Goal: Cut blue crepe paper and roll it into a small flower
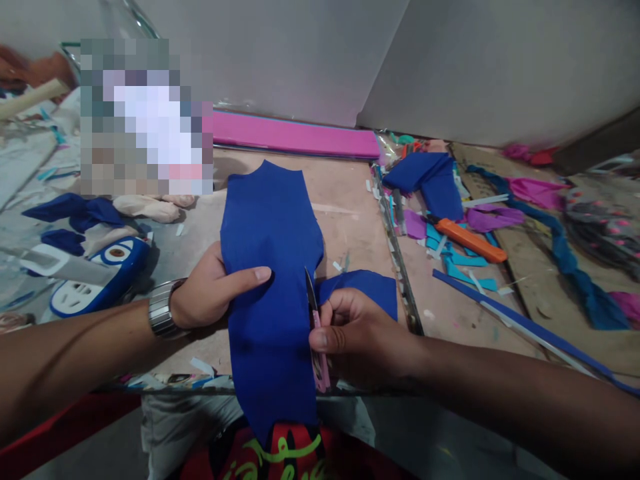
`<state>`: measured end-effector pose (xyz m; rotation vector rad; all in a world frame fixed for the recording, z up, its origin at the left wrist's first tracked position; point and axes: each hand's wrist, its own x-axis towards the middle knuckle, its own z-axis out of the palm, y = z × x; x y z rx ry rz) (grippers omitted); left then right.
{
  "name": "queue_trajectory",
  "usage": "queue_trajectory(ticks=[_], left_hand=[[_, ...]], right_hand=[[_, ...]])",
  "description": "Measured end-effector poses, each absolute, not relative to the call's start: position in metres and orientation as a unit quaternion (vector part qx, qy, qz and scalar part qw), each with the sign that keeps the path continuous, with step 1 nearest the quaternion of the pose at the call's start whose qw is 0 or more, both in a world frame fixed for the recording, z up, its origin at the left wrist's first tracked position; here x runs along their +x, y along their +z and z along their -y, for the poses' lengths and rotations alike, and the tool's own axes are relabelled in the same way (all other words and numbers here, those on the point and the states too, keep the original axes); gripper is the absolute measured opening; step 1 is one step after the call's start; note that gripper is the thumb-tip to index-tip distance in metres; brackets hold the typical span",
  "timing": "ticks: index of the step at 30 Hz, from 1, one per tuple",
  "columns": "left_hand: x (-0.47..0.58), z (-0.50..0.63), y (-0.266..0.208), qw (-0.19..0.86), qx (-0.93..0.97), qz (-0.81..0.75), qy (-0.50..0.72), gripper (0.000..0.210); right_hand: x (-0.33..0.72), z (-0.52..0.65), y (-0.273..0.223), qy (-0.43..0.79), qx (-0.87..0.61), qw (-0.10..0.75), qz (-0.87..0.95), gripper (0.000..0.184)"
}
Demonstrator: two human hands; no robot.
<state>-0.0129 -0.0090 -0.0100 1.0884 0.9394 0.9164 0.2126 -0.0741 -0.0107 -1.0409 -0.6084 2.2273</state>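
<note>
A long piece of blue fabric (pixel 273 220) lies over the work table, its lower end hanging past the front edge. My left hand (pixel 207 290) grips its left side, thumb on top and the other fingers hidden underneath. At the fabric's right edge, my right hand (pixel 350 327) holds small scissors (pixel 320 353) with pink handles, the dark blade pointing away from me along the edge. Another blue fabric piece (pixel 373 287) lies just beyond my right hand, partly covered by it.
A pink flat bundle (pixel 300 133) lies along the wall. To the right are folded blue cloth (pixel 440 190), an orange-handled cutter (pixel 473 240), coloured scraps and cardboard (pixel 525 280). A blue-and-white device (pixel 100 280) stands left, with a pixelated patch (pixel 147 120) behind it.
</note>
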Motion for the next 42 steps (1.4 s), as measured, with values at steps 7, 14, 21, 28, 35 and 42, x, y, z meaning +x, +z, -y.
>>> queue_trajectory(ticks=[7,14,21,28,35,42], left_hand=[[-0.014,0.009,-0.009,0.656,0.481,-0.428,0.393,0.045],[-0.014,0.008,-0.009,0.66,0.475,-0.432,0.39,0.047],[-0.014,0.009,-0.008,0.659,0.475,-0.429,0.395,0.043],[-0.012,0.009,-0.006,0.653,0.478,-0.425,0.405,0.043],[-0.012,0.009,-0.007,0.659,0.471,-0.425,0.404,0.047],[-0.012,0.01,-0.008,0.648,0.474,-0.428,0.415,0.05]], right_hand=[[0.212,0.073,-0.009,0.855,-0.377,0.287,0.211,0.046],[0.213,0.072,-0.006,0.85,-0.382,0.29,0.217,0.048],[0.212,0.072,-0.003,0.855,-0.364,0.291,0.227,0.047],[0.212,0.075,-0.005,0.85,-0.375,0.3,0.215,0.047],[0.211,0.075,-0.004,0.847,-0.38,0.302,0.217,0.049],[0.21,0.072,-0.001,0.856,-0.35,0.312,0.215,0.048]])
